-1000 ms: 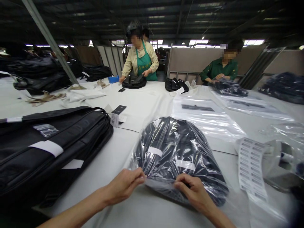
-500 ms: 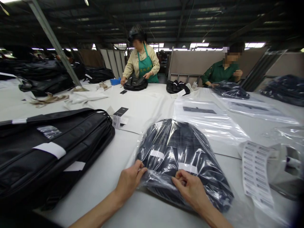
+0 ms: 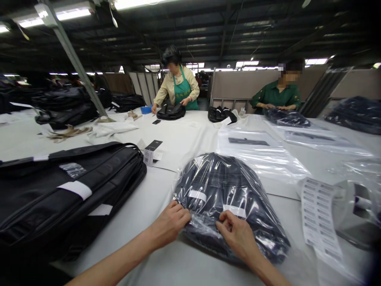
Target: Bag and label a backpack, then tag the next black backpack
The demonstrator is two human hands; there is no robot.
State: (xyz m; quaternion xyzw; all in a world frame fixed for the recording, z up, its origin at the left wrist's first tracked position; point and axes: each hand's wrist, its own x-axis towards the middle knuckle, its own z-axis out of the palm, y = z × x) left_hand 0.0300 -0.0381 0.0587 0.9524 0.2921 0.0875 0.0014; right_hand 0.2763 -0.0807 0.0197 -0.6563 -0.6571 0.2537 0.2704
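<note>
A dark backpack lies on the table inside a clear plastic bag, with white strips wrapped on its straps. My left hand is at the near left edge of the bag, its fingers bent and closed on the plastic. Thumb and forefinger of my right hand pinch the plastic folded across the backpack's near part. What lies under my fingertips is partly hidden. To my left is a large black backpack with white strips and a black hang tag at its far end.
A strip of barcode labels and a tape roll are at the right. Flat clear bags lie beyond the wrapped backpack. Across the table, one person in a green apron and another in a green shirt handle bags.
My left hand has shifted slightly right along the bag's edge, its fingers now flatter over the plastic. My right hand keeps its pinch. The green-shirted person's raised hand has come down onto a bag.
</note>
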